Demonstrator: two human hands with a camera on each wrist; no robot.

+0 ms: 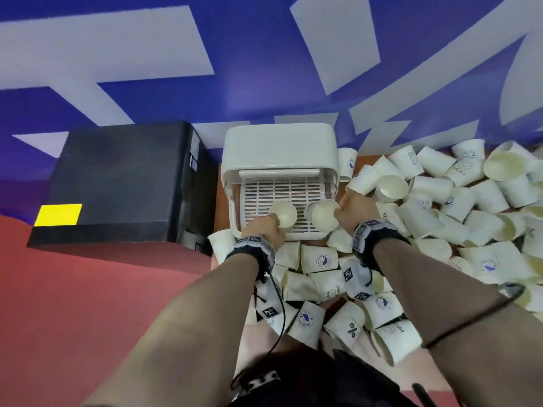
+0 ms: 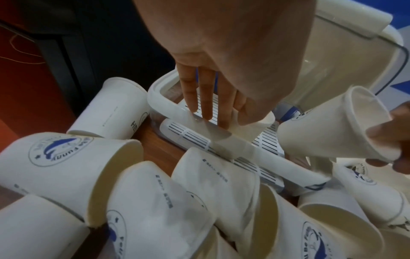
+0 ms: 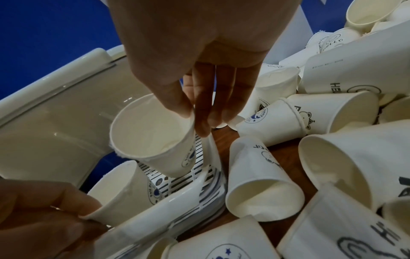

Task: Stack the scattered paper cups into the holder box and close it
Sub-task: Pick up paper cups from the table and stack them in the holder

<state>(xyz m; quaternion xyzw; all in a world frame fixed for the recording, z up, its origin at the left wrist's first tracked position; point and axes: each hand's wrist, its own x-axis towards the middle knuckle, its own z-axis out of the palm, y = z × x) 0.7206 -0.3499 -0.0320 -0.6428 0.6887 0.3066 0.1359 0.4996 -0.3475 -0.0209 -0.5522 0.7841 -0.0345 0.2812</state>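
The white holder box (image 1: 232,183) stands with its lid (image 1: 279,148) raised, baring a slotted tray (image 1: 282,189). My left hand (image 1: 274,224) pinches the rim of a paper cup (image 1: 283,214) over the tray's near left part. My right hand (image 1: 340,211) pinches a second paper cup (image 1: 324,214) beside it, mouth toward me. In the left wrist view my left hand (image 2: 221,121) holds its cup (image 2: 255,129) low inside the box rim (image 2: 164,103). In the right wrist view my right hand (image 3: 195,121) grips its cup (image 3: 150,133), thumb inside the rim, just above the tray (image 3: 210,184).
Several loose paper cups (image 1: 470,201) lie heaped on the wooden table to the right of the box and in front of it (image 1: 323,259). A black case (image 1: 117,186) sits close on the box's left. A blue and white wall (image 1: 264,69) rises right behind.
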